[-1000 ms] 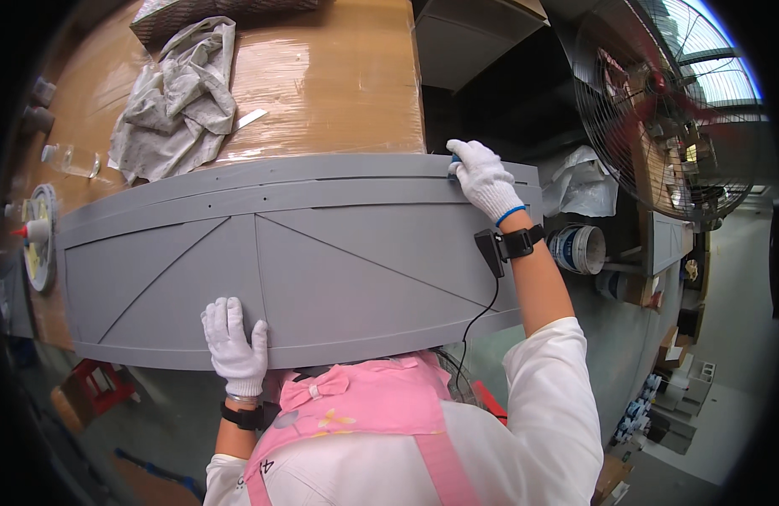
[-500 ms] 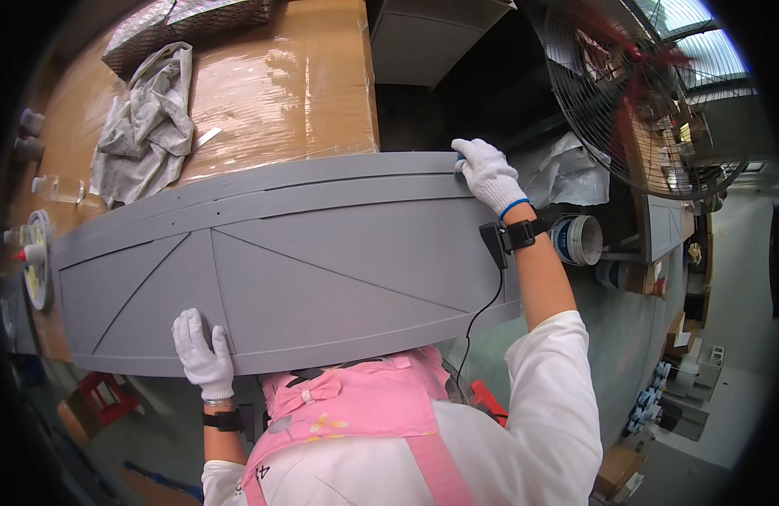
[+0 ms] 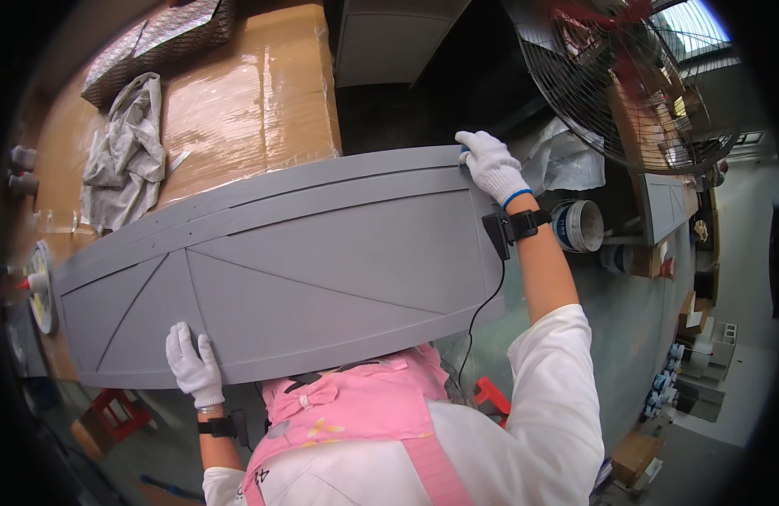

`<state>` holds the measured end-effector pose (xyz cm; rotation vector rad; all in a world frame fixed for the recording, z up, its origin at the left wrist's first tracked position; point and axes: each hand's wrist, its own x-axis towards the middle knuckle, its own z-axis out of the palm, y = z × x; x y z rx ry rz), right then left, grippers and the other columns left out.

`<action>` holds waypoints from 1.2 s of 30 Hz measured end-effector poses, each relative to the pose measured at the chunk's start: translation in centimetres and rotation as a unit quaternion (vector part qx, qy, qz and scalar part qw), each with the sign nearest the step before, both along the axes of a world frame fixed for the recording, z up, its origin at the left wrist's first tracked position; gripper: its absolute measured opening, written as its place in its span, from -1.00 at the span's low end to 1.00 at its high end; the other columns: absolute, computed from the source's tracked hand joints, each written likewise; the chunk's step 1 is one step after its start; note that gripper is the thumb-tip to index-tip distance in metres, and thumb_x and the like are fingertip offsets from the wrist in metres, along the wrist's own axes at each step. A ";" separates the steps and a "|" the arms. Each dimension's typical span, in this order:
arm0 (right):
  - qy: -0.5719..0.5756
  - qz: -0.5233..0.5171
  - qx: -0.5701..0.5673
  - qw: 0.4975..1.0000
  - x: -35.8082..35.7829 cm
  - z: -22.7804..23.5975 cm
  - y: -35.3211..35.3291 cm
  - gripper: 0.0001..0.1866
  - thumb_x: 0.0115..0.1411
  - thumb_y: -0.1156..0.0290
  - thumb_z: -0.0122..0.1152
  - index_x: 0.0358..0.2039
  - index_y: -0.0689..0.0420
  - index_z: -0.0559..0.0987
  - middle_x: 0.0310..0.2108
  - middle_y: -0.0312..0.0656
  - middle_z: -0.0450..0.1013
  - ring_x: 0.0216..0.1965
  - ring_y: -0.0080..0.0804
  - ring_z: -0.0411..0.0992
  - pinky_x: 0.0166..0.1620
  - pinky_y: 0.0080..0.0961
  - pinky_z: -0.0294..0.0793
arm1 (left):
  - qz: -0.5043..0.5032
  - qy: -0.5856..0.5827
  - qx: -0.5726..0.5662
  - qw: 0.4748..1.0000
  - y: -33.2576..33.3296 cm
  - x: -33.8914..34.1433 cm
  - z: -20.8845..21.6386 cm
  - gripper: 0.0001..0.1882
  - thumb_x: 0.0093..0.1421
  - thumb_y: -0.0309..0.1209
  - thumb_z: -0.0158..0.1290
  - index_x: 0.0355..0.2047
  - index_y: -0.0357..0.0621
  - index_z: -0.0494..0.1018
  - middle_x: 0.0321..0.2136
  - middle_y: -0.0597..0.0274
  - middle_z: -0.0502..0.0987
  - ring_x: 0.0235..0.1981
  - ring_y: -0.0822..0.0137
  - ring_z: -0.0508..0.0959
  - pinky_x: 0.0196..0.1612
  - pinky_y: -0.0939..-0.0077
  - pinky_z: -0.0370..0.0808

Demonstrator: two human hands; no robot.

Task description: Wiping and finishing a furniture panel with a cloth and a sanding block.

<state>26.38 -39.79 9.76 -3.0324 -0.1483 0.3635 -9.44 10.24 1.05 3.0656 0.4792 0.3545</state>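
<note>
A long grey panel with raised framing strips and diagonal grooves lies in front of me, close against my pink apron. My left hand, in a white knit glove, rests flat on its near edge, left of the middle, fingers stretched out. At the panel's far right corner is my right hand, in a white glove with a blue cuff. Its fingers bend over the edge around a small blue thing, mostly hidden, whose kind I cannot make out.
A plastic-wrapped cardboard box supports the panel's far side, with a crumpled grey cloth on it. A round lid stands by the left end. At right are a large caged fan, a white bucket and a plastic bag.
The view has shifted a little, so the box and cloth sit further left. My left hand appears slightly lower and further left, still on the near edge. My right hand stays at the far corner.
</note>
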 end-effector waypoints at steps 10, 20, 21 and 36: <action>0.018 0.011 -0.041 0.999 0.7 0.1 -3.6 -0.65 0.33 0.38 0.01 0.12 -0.06 0.49 0.04 -0.09 0.44 0.11 -0.05 0.39 0.13 -0.09 0.45 | 0.178 0.102 -0.037 0.978 -4.3 4.0 3.0 -0.43 0.25 -0.09 0.12 0.15 -0.19 0.37 -0.10 0.01 0.45 -0.05 -0.02 0.46 -0.01 0.12 0.44; 0.013 -0.035 0.003 0.999 1.0 -0.8 -6.8 -0.63 0.32 0.32 0.03 0.14 -0.07 0.47 0.09 -0.11 0.42 0.13 -0.04 0.38 0.16 -0.09 0.42 | 0.207 0.104 -0.115 0.966 -4.0 5.0 3.2 -0.39 0.22 -0.10 0.16 0.13 -0.25 0.37 -0.16 0.02 0.43 -0.11 0.03 0.46 -0.01 0.17 0.41; 0.013 -0.046 -0.018 0.999 1.0 -0.7 -7.5 -0.63 0.32 0.32 0.03 0.14 -0.08 0.47 0.10 -0.11 0.41 0.14 -0.05 0.37 0.16 -0.09 0.42 | 0.207 0.105 -0.118 0.966 -4.2 4.9 3.1 -0.39 0.21 -0.10 0.17 0.13 -0.26 0.37 -0.17 0.02 0.43 -0.11 0.04 0.46 -0.02 0.17 0.41; -0.027 -0.176 0.211 0.961 -1.7 -2.2 -10.1 -0.58 0.27 0.24 0.04 0.13 0.00 0.50 0.12 -0.15 0.46 0.13 -0.11 0.42 0.21 -0.23 0.36 | 0.171 0.076 -0.054 0.981 -6.1 5.2 2.8 -0.47 0.28 -0.11 0.10 0.04 -0.31 0.41 -0.25 -0.03 0.45 -0.20 0.01 0.48 -0.10 0.14 0.42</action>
